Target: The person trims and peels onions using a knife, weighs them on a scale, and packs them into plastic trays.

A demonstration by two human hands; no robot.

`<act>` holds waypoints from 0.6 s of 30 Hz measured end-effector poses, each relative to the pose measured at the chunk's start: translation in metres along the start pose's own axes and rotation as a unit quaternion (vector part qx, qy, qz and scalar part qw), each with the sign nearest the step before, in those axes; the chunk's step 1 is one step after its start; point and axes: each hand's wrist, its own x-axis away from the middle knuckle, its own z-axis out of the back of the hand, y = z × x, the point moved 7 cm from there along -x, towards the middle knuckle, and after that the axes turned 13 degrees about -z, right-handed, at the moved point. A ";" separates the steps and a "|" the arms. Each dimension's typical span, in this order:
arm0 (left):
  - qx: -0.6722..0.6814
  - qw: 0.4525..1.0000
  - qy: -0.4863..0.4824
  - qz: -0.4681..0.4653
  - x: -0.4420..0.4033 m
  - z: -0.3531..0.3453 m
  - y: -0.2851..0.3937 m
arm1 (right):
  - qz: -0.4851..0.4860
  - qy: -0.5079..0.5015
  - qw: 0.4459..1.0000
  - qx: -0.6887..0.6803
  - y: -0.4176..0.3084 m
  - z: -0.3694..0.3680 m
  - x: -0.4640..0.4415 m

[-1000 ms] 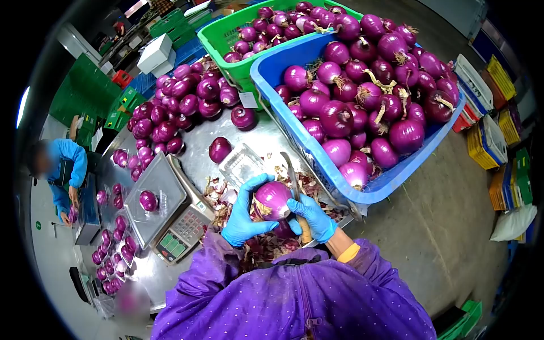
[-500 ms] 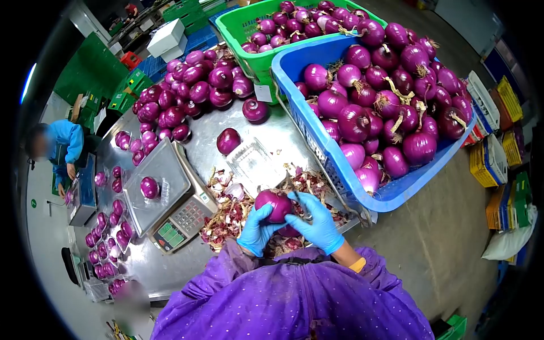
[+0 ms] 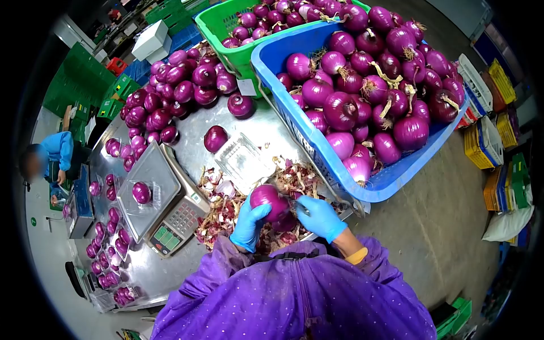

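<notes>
My left hand (image 3: 249, 222), in a blue glove, is wrapped round a purple onion (image 3: 269, 202) above a heap of onion skins (image 3: 218, 224). Just right of that onion is my right hand (image 3: 321, 218), also gloved, its fingers closed on a thin dark tool, probably a small knife (image 3: 302, 209). Most of this tool is hidden by the fingers. Another onion (image 3: 284, 222) lies partly covered beneath the held one. Beyond my hands, a clear plastic tray (image 3: 245, 161) rests on the metal table, with a single onion (image 3: 215, 139) beside it.
A blue crate (image 3: 391, 192) heaped with onions stands at the right, a green crate (image 3: 226, 54) behind it. Left of the skins is a scale (image 3: 175, 226) bearing a packed onion (image 3: 141, 193). Loose onions (image 3: 181, 90) are piled at the back. Another person (image 3: 56, 153) works at far left.
My right hand has come away from the onion to the right and slightly down. The onion stays in my left hand and has turned. The whole view has shifted a little.
</notes>
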 end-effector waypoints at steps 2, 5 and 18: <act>0.009 1.000 0.001 -0.001 0.000 -0.006 0.009 | -0.019 0.020 0.998 -0.064 0.036 -0.005 0.009; -0.030 0.999 0.039 0.007 -0.002 0.013 0.005 | 0.001 0.065 0.992 -0.105 0.033 0.001 0.023; -0.395 0.851 0.173 -0.299 0.057 0.120 0.165 | -0.248 -0.126 0.922 -0.269 0.080 -0.050 0.008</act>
